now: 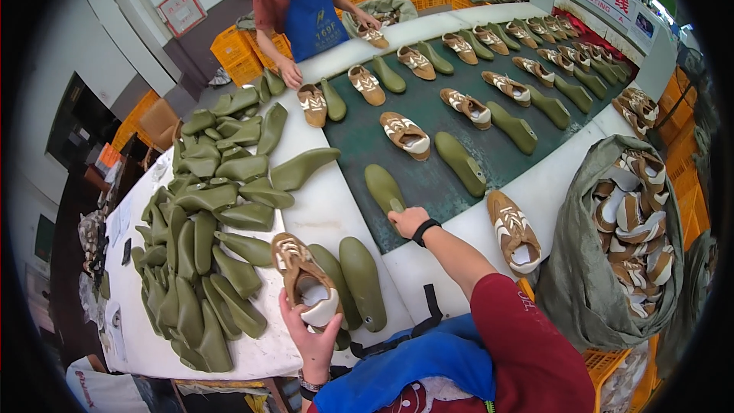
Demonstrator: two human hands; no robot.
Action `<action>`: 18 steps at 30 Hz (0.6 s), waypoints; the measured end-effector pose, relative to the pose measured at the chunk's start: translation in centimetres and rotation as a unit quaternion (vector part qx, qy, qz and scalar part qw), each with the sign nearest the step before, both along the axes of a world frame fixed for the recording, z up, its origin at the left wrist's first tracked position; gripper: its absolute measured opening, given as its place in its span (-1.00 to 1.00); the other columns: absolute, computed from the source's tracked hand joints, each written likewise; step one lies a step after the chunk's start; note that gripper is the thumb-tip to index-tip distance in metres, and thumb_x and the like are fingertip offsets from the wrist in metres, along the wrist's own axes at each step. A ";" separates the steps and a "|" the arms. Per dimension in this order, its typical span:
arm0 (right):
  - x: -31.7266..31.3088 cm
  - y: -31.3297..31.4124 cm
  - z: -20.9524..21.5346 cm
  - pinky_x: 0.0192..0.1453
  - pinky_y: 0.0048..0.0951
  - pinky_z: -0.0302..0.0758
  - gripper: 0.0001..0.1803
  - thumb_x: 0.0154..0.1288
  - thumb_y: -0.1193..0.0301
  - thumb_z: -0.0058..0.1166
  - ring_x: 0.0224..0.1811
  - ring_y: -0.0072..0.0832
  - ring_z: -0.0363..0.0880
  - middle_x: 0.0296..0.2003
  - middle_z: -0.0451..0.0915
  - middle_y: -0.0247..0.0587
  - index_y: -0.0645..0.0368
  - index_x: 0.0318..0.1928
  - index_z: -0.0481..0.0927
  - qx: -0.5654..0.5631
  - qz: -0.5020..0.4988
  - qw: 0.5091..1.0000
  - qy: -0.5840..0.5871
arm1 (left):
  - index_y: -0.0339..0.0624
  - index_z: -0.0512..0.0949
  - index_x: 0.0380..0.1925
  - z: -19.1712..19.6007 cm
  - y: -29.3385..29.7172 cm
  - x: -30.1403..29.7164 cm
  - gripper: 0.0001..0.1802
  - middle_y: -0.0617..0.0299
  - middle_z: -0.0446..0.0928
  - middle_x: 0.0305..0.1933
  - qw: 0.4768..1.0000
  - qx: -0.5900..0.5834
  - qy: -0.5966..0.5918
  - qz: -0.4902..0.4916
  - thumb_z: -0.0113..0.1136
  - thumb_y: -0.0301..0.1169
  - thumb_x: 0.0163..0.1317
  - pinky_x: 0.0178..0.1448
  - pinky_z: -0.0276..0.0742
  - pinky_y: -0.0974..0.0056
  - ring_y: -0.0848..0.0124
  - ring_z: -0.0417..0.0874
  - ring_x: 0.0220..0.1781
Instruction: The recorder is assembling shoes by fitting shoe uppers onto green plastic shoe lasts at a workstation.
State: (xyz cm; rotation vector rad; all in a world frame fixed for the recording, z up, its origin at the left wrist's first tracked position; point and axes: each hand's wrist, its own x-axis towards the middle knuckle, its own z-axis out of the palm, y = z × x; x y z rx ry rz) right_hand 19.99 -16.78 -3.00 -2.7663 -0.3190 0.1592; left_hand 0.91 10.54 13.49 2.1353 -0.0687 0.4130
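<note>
My left hand grips a brown sneaker with white stripes by its heel, toe pointing away, over the white tabletop. Two olive-green shoe lasts lie just right of that sneaker. With my right hand, arm stretched forward, I hold the narrow heel end of another green shoe last at the near-left part of the dark green belt. To the right of that arm, one more brown sneaker rests on the white edge.
A big pile of green lasts covers the left table. Sneakers and lasts stand in rows along the belt. A grey sack of sneakers is at the right. Across the table, a person in a blue apron touches shoes. Orange crates stand behind.
</note>
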 end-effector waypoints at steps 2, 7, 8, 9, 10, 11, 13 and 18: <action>-0.3 -0.6 -0.2 -0.29 -0.11 0.48 -0.78 0.21 0.35 -0.14 -0.31 -0.14 0.62 -0.41 0.61 -0.06 -0.11 -0.14 0.47 -0.017 -0.002 1.000 0.016 | -0.23 0.31 -0.24 0.1 -0.5 0.2 -0.41 -0.20 0.02 0.35 1.000 0.007 -0.019 -0.022 0.46 -0.45 -0.28 0.30 0.17 0.10 -0.05 0.20 0.31; -3.4 1.3 6.6 -0.31 -0.12 0.50 -0.60 0.08 0.36 0.02 -0.30 -0.15 0.63 -0.38 0.63 -0.06 -0.04 0.00 0.46 0.013 0.051 0.998 0.033 | -0.24 0.31 -0.22 -0.2 -0.7 0.1 -0.41 -0.23 0.03 0.34 0.999 0.014 -0.034 -0.022 0.46 -0.43 -0.26 0.29 0.19 0.09 -0.08 0.21 0.30; -5.1 2.2 8.8 -0.31 -0.12 0.51 -0.61 0.10 0.30 0.04 -0.32 -0.12 0.62 -0.39 0.63 -0.05 -0.02 -0.01 0.48 0.114 0.107 0.988 -0.008 | -0.25 0.31 -0.20 -0.3 -1.0 0.2 -0.40 -0.23 0.04 0.33 0.999 0.021 -0.026 -0.026 0.46 -0.42 -0.25 0.29 0.20 0.08 -0.09 0.21 0.30; -7.1 3.3 11.5 -0.31 -0.19 0.51 -0.57 0.17 0.13 0.08 -0.34 -0.18 0.62 -0.36 0.63 -0.13 -0.08 0.05 0.46 0.207 0.148 0.967 0.003 | -0.26 0.32 -0.19 -0.5 -1.3 0.5 -0.39 -0.24 0.05 0.33 0.999 0.028 -0.020 -0.030 0.46 -0.40 -0.24 0.29 0.20 0.07 -0.10 0.21 0.30; -9.2 4.3 13.0 -0.34 -0.29 0.50 -0.51 0.22 0.07 0.07 -0.40 -0.30 0.61 -0.44 0.62 -0.18 -0.06 0.12 0.42 0.330 0.193 0.924 0.033 | -0.27 0.32 -0.15 -0.6 -1.8 0.6 -0.37 -0.26 0.06 0.32 0.996 0.072 -0.032 -0.044 0.46 -0.37 -0.23 0.29 0.20 0.04 -0.13 0.21 0.30; -11.7 5.0 16.0 -0.37 -0.39 0.46 -0.48 0.24 0.05 0.05 -0.47 -0.39 0.58 -0.54 0.57 -0.26 -0.04 0.15 0.40 0.425 0.219 0.873 0.092 | -0.29 0.33 -0.15 -0.6 -2.3 1.0 -0.37 -0.29 0.08 0.30 0.992 0.102 -0.025 -0.070 0.46 -0.34 -0.21 0.27 0.25 0.03 -0.15 0.24 0.28; -15.2 5.4 19.1 -0.40 -0.45 0.44 -0.47 0.25 0.08 0.04 -0.53 -0.39 0.55 -0.53 0.55 -0.22 -0.05 0.18 0.34 0.405 0.227 0.873 0.149 | -0.30 0.34 -0.16 -0.9 -3.8 1.1 -0.40 -0.32 0.11 0.28 0.987 0.130 -0.043 -0.078 0.45 -0.35 -0.19 0.22 0.32 0.03 -0.17 0.27 0.25; -15.3 6.0 15.4 -0.36 -0.34 0.46 -0.59 0.23 0.10 0.06 -0.47 -0.31 0.59 -0.47 0.57 -0.07 0.02 0.00 0.42 0.264 0.118 0.955 0.070 | -0.25 0.35 -0.10 -2.3 -4.3 0.9 -0.38 -0.31 0.13 0.28 0.982 0.137 -0.039 -0.121 0.45 -0.37 -0.18 0.18 0.37 0.06 -0.15 0.20 0.32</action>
